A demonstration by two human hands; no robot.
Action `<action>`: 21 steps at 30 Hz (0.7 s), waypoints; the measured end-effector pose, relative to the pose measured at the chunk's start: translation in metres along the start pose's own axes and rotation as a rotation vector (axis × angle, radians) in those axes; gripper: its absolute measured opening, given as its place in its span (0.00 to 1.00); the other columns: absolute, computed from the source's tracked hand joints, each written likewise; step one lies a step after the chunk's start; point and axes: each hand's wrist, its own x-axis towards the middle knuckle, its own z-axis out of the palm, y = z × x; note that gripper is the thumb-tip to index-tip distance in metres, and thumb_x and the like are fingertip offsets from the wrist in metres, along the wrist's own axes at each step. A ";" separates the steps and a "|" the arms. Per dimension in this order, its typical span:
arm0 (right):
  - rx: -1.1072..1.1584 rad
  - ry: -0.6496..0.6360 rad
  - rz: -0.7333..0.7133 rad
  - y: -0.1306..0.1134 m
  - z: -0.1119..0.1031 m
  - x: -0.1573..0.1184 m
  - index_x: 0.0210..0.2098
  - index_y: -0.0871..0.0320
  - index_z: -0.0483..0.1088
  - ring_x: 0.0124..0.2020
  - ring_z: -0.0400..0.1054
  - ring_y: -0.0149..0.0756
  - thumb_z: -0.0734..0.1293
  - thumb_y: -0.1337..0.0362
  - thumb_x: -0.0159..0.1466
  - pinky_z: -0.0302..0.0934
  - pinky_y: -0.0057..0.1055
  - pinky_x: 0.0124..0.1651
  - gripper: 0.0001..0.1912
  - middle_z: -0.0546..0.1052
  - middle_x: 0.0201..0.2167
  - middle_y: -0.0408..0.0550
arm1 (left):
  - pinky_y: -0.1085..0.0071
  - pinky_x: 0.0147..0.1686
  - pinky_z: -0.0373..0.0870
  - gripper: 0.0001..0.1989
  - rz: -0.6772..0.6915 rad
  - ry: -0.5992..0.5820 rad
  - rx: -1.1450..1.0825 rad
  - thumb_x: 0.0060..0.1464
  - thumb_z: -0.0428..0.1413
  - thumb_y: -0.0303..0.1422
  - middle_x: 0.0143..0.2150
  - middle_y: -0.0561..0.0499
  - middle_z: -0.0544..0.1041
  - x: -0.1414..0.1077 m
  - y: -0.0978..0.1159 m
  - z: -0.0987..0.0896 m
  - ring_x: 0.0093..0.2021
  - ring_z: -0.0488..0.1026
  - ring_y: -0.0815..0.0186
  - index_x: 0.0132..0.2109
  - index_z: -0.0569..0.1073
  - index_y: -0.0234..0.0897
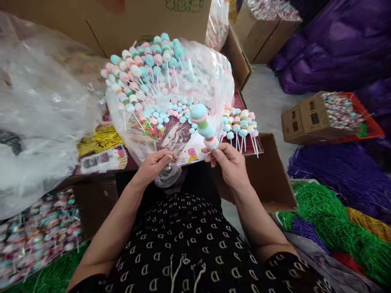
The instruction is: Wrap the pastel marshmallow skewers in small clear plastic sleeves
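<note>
My right hand (230,162) pinches the lower end of a candy skewer (205,127), which stands up with blue, pink and green pieces. To its left, my left hand (155,165) is closed at the table's front edge, over clear plastic; whatever is between its fingertips is too small to name. Beyond my hands, loose blue and pink candies (171,110) and a patch of small colourful gummies (149,126) lie on the table. A large pile of finished skewers (146,65) rests on a clear plastic bag (207,69). More skewers (241,122) are lined up at the table's right edge.
Yellow ties (100,138) and printed labels (104,159) lie left of the plastic. A big clear bag (42,106) bulges at the left. An open carton (269,175) is on the right, with boxes (311,118), green strings (332,228) and purple sacks (336,49) beyond.
</note>
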 end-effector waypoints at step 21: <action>-0.404 -0.327 0.012 0.025 0.021 0.006 0.44 0.54 0.71 0.21 0.71 0.29 0.59 0.44 0.74 0.64 0.26 0.32 0.22 0.78 0.21 0.39 | 0.71 0.29 0.61 0.24 0.037 0.090 0.336 0.66 0.52 0.49 0.23 0.53 0.71 -0.004 0.004 0.022 0.26 0.66 0.68 0.29 0.73 0.37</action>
